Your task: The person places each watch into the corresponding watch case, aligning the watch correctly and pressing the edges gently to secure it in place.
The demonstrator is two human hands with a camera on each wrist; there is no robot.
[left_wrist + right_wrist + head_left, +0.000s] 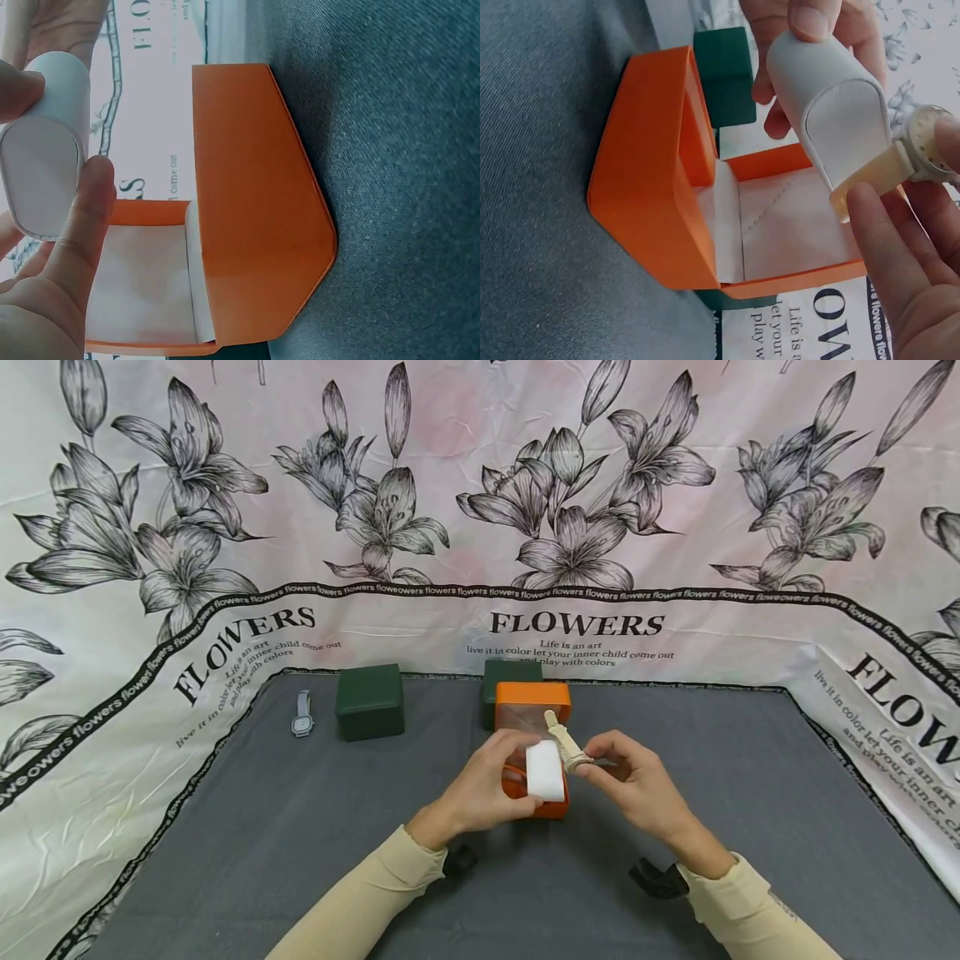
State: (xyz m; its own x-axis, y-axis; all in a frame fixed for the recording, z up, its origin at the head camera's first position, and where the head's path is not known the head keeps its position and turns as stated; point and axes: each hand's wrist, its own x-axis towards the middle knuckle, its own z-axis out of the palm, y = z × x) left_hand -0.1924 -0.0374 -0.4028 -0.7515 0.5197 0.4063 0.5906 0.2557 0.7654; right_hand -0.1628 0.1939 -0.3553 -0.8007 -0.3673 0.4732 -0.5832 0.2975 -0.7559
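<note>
My left hand (480,787) grips a white watch cushion (545,772) between thumb and fingers, above an open orange watch box (534,693). In the left wrist view, the flat oval end of the cushion (41,176) faces the camera. My right hand (641,787) pinches a cream-strapped watch (567,745) by its case, just right of the cushion. The right wrist view shows the watch strap (877,180) hanging across the cushion's near end, with an index finger against it. White lining (795,225) shows inside the box.
A dark green box (370,702) stands to the left, with a pale-strapped watch (302,718) lying beside it. Another green box (512,672) stands partly hidden behind the orange one. Grey cloth (247,843) covers the table, and a floral sheet (420,627) rises behind.
</note>
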